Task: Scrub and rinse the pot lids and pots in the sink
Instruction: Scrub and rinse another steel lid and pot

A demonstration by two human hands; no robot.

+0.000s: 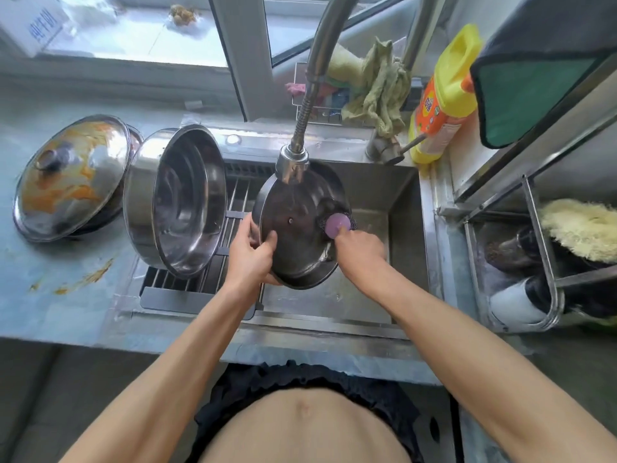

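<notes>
The lid (297, 242), pot (180, 202) and sink (404, 202) looked like glossy steel, the scrubber (338, 225) wiry with a smooth plastic cap.

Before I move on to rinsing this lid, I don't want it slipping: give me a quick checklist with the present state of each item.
1. Left hand grip on lid rim: ok.
2. Right hand pressing scrubber on lid's inner face: ok.
3. Lid under faucet head: ok.
4. Water running: cannot tell.
5. Lid's inner face clean: cannot tell.
6. Second lid on counter clean: not ok, orange residue.
</notes>
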